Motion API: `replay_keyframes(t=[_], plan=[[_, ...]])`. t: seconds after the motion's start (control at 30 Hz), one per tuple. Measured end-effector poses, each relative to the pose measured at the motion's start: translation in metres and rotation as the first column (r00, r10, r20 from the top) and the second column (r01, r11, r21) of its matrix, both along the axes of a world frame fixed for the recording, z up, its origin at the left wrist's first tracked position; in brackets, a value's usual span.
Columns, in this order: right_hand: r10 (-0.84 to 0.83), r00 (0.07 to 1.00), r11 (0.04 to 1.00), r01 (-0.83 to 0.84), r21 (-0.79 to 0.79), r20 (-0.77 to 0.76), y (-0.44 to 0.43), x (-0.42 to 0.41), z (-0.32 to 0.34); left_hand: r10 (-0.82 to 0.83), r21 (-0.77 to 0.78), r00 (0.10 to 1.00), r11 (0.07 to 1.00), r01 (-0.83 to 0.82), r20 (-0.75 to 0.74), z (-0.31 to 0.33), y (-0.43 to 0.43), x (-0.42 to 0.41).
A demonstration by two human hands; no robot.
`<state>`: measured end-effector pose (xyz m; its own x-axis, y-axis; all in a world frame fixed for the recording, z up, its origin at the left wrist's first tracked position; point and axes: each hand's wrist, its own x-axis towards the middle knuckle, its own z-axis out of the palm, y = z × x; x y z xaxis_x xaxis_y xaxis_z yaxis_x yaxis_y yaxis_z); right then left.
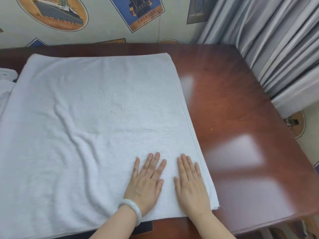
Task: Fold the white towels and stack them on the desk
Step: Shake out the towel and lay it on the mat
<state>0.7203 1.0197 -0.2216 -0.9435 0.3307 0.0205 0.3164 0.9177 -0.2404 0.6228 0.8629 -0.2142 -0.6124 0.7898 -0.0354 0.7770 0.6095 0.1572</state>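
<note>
Towel [95,118], white: lay spread over the left and middle of the counter [233,100], far edge close to the wall, right hem running straight from the far corner to the near corner. Showed soft wrinkles across the left half and a smoother nap on the right. Showed more than 1 layer at the near right corner, edges stacked. Ran out of view at the left and bottom left.

Left hand [146,183]: rested palm down on the towel near its near edge, fingers straight and slightly spread, gripping nothing. Stayed apart from the right hand [191,183]. Wore a pale bangle [133,208] at the wrist.

Right hand: lay flat just beside the left hand, palm down, fingers straight and close together, little finger near the towel's right hem. Held nothing.

Counter: glossy reddish-brown wood, carried pale patches of reflected light to the right of the towel.

Around it: bunched white cloth [6,76] at the left edge, beside the towel; could not tell what kind. Dark flat thing [143,228] under the towel's near edge, mostly hidden. Grey curtains [276,49] at the far right. Oval ship label [55,11] reading "ATLANTIC" and blue poster [139,12] reading "EXPRESS" on the wall behind.
</note>
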Motion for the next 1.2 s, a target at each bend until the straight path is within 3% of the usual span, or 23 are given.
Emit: replay_keyframes(t=[0.27,0.37,0.5,0.63,0.8,0.97,1.1,1.2], plan=[[-0.134,0.99,0.99,0.133,0.047,0.033,0.015,0.021,0.005,0.024,-0.061,0.999,0.998,-0.023,0.027,0.003,0.0,-0.001],[-0.009,1.0,1.0,0.009,-0.008,-0.029,-0.022,-0.019,0.016,0.017,-0.074,0.999,0.997,-0.015,0.03,0.005,0.002,0.0],[0.111,0.994,0.993,-0.112,-0.043,-0.006,-0.072,-0.055,0.008,0.225,-0.048,0.973,0.974,-0.223,0.05,0.003,-0.033,-0.012],[0.095,0.995,0.994,-0.096,0.043,0.019,-0.074,-0.054,0.001,0.24,-0.112,0.971,0.965,-0.239,0.004,-0.001,-0.114,-0.029],[0.076,0.995,0.992,-0.081,0.093,0.059,-0.073,-0.056,-0.003,0.583,-0.085,0.81,0.806,-0.586,-0.059,-0.006,-0.225,-0.059],[-0.05,0.998,0.983,0.055,0.173,-0.031,-0.105,-0.072,0.004,0.606,-0.049,0.795,0.794,-0.606,-0.017,-0.007,-0.244,-0.059],[0.239,0.968,0.966,-0.229,0.123,-0.076,-0.189,-0.113,0.017,0.611,-0.041,0.792,0.791,-0.61,0.016,-0.006,-0.246,-0.058],[0.216,0.976,0.974,-0.216,0.067,-0.001,-0.233,-0.122,0.004,0.619,-0.021,0.785,0.785,-0.619,0.011,-0.007,-0.243,-0.058]])
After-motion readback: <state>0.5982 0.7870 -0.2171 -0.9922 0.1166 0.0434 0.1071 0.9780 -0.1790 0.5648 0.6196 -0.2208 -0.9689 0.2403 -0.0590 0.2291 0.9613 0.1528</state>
